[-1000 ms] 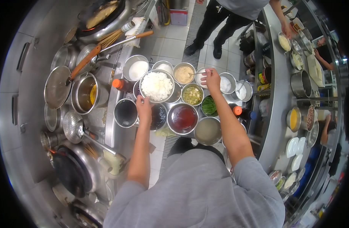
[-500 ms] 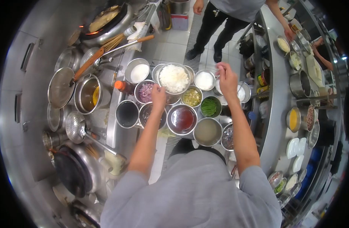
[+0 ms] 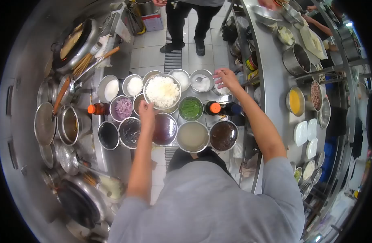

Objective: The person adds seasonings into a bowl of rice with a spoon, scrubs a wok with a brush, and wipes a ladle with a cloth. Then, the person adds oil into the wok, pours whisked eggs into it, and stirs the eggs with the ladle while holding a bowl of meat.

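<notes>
My left hand (image 3: 147, 115) grips the near rim of a metal bowl (image 3: 178, 100) heaped with white rice (image 3: 162, 91), held over the other containers. At the far right of the cluster, my right hand (image 3: 227, 79) is closed at the handle end of a small metal spoon (image 3: 199, 79). The spoon's bowl lies over white powder (image 3: 202, 84) in a round metal container. Close to the rice stand chopped green onion (image 3: 191, 108), diced purple onion (image 3: 123, 108), a reddish liquid (image 3: 165, 129) and a cloudy liquid (image 3: 193, 136). The rice bowl partly covers containers beneath it.
Orange-capped bottles (image 3: 213, 108) stand among the containers. On the left are a wok (image 3: 74, 44), a strainer (image 3: 45, 123) and a metal pot (image 3: 72, 125). A steel counter (image 3: 271, 81) with bowls runs along the right. Another person (image 3: 190, 24) stands ahead on the tiled floor.
The view has swung right. My right hand has come down to the spoon in the white powder. My left hand still holds the rice bowl.
</notes>
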